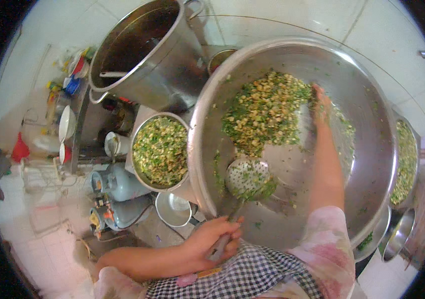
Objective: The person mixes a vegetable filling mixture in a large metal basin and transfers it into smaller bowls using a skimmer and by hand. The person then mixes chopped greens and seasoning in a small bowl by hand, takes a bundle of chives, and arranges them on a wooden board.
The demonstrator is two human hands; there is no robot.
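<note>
A wide metal basin spreads before me, holding a heap of chopped green and pale yellow food. My left hand grips the handle of a perforated skimmer, whose round head lies low in the basin with green bits on it. At the heap's right side, my right hand reaches into the basin and touches the mixture's edge; its fingers are partly hidden, and whether they hold any is unclear. Left of the basin stands a metal bowl full of a similar mixture.
A tall metal stockpot with a dark inside stands at the upper left. Gas cylinders and an empty pot are lower left. A tray of chopped mixture and metal bowls lie to the right, beside a tiled wall.
</note>
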